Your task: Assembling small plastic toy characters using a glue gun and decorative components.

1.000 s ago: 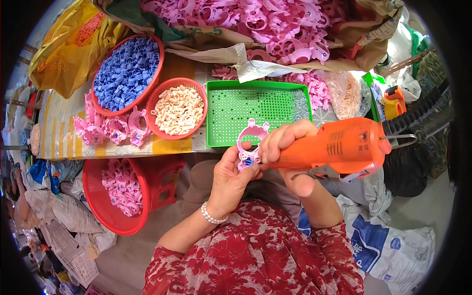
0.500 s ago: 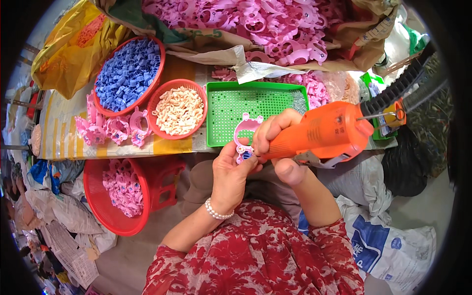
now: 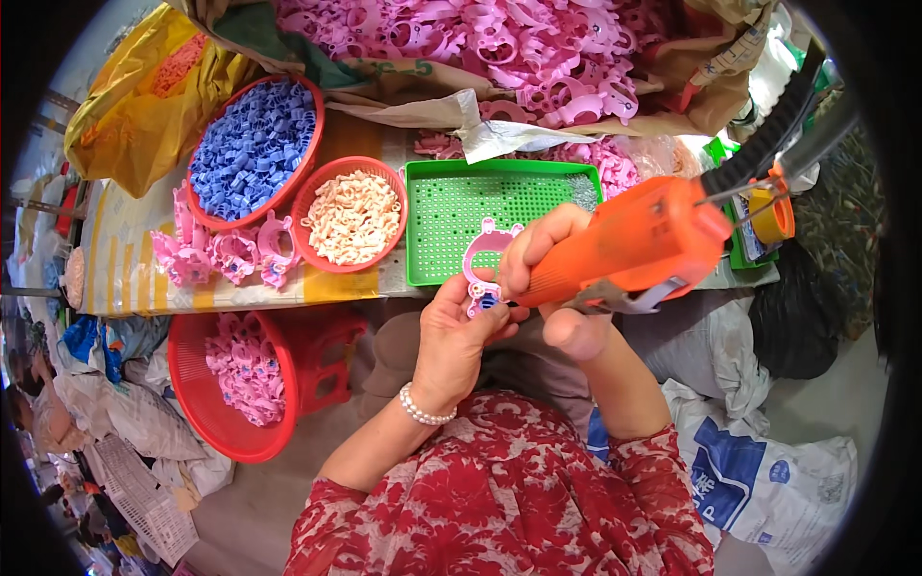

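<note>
The one view sits on my head, left of its twin, and looks steeply down over my chest and lap. It is close: my left hand and my right hand fill the centre, my forearms entering from 6 o'clock. The table lies toward 12 o'clock, bending with the fisheye rim, and the floor shows at 4 and 8 o'clock. No second view shares the scene.

Red round baskets: three. Green tray: one. Orange power tool: one. Yellow bag: one.
</note>
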`<state>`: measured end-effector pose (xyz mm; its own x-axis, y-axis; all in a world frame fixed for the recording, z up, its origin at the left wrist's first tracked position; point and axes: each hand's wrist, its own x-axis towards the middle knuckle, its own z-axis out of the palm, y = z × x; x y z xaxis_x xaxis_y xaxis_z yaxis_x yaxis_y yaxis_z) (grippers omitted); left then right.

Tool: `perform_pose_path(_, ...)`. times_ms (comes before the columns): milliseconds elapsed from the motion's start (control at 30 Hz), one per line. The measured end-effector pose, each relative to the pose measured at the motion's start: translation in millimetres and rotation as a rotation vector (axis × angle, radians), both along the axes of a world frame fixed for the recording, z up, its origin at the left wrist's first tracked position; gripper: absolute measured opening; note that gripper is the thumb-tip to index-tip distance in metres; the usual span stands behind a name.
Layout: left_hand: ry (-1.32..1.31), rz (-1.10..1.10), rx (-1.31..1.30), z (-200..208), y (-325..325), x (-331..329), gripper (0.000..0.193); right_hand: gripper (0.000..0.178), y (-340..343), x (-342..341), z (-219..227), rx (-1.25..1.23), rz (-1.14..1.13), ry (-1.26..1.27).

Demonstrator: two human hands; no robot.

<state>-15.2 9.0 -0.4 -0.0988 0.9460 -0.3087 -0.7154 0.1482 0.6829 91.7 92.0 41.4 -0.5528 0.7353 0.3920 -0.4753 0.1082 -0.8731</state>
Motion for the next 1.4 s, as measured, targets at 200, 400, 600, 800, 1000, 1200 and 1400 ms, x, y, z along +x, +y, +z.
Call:
perform_pose_path(200,-0.002,-0.071,-0.088,-2.9,-6.5,-6.7,0.042,0.043,33.6,0.6,25.0,0.110,-0.169,-0.036)
perform_pose_path(400,-0.075,-0.123,-0.007,-2.2,-12.6,-15.3,0.038,0.021,112.2,-8.5,29.9,0.434,-0.593,-0.345)
perform_pose_path(600,-0.085,-0.138,-0.065,-4.0,-14.1,-15.4,0.031,0.044,175.0,-1.3,22.8,0.304,-0.631,-0.604)
perform_pose_path(800,0.004,-0.218,-0.039,-7.8,-18.1,-18.6,0.037,0.057,175.5,12.7,41.9,0.276,-0.483,-0.827)
perform_pose_path(1000,-0.009,-0.261,-0.021,-7.2,-13.2,-16.8,0.038,0.041,158.5,51.4,21.5,0.330,-0.484,-0.585)
perform_pose_path(1200,-0.029,-0.243,-0.017,-9.1,-10.7,-14.4,0.033,0.015,129.1,108.3,-9.8,0.457,-0.680,-1.236)
perform_pose_path(1400,-0.072,-0.219,-0.006,-1.8,-4.5,-6.4,0.035,0.011,126.2,124.6,-52.4,0.858,-0.687,-1.530)
